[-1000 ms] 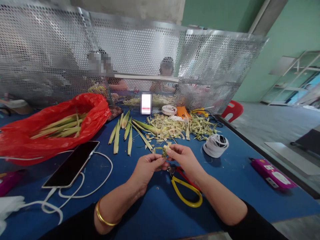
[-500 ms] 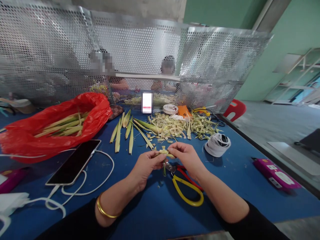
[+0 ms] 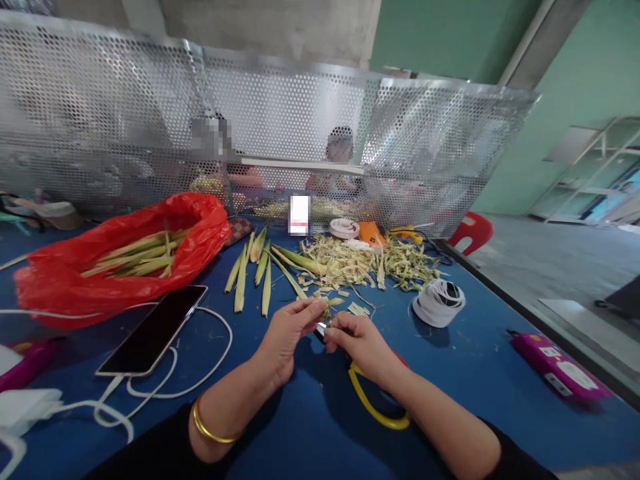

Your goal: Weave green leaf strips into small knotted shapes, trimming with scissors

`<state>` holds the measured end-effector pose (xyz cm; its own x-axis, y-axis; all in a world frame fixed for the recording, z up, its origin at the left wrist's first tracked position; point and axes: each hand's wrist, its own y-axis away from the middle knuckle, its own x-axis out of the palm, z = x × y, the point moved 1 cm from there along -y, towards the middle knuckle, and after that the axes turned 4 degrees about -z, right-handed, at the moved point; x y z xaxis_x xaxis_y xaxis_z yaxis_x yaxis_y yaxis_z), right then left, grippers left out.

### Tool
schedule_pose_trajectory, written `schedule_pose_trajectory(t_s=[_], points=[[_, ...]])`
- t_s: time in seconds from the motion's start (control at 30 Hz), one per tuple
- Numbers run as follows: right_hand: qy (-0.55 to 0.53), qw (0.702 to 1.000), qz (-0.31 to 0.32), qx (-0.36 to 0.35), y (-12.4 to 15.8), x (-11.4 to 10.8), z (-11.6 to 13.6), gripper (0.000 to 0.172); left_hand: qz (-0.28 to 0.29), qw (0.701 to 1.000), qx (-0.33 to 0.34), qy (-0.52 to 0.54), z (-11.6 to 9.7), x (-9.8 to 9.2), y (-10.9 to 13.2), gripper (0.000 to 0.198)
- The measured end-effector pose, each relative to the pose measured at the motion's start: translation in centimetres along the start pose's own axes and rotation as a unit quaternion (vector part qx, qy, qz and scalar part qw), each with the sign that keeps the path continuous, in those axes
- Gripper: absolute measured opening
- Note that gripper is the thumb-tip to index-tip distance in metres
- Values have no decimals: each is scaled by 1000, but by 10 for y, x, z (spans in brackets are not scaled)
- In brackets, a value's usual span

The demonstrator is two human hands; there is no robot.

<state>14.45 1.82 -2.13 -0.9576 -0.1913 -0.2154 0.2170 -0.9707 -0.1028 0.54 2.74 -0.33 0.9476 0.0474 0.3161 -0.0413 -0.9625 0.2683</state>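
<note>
while the left hand (image 3: 296,328) pinches a small leaf piece (image 3: 329,311) between thumb and fingers, the right hand (image 3: 360,345) seems to grip its lower end, both over the blue desk (image 3: 280,440). yellow-handled scissors (image 3: 393,425) lie under the right hand, partly hidden. just beyond the fingers, the work looks partway along: a loose heap of pale leaf strips (image 3: 350,267) and a greener pile (image 3: 407,267) touching it suggest much is already done, while several leaf spears (image 3: 241,290), laid out to the left, look whole and untreated. more remains in the red plastic bag (image 3: 65,290), whose gaping mouth shows a bundle of long leaves (image 3: 143,257). behind it stands a brown cup (image 3: 63,216), its contents not visible.
</note>
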Motion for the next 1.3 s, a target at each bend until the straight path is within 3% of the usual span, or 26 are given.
schedule_pose_trajectory(t_s=[0.23,0.37,0.5,0.63,0.73,0.87,0.97,1.1,1.2,1.3], points=[[-34,998,-2,45,0,-2,0,21,-44,998,27,-21,2,-3,-5,28],[-61,995,-30,74,2,-2,-1,23,-35,999,16,-35,2,-4,-10,34],[-93,984,-108,104,1,-13,-6,34,-74,996,23,-48,-3,-8,-12,43],[-87,965,-225,99,-24,-47,-6,38,-83,994,29,-61,-4,-9,-11,37],[-30,951,-291,97,-59,-82,0,38,-60,995,20,-73,-1,-8,-10,35],[85,939,-307,130,-92,-110,2,31,-56,995,28,-72,0,-10,-13,33],[203,923,-285,159,-93,-114,-9,31,-64,995,29,-69,0,-12,-15,31],[344,880,-271,186,-86,-111,-28,32,-62,995,26,-68,1,-12,-14,28],[403,854,-263,199,-89,-112,-36,32,-68,996,29,-53,-1,-13,-15,28],[431,847,-248,186,-101,-112,-36,31,-102,993,60,-16,-11,-20,-21,29]])
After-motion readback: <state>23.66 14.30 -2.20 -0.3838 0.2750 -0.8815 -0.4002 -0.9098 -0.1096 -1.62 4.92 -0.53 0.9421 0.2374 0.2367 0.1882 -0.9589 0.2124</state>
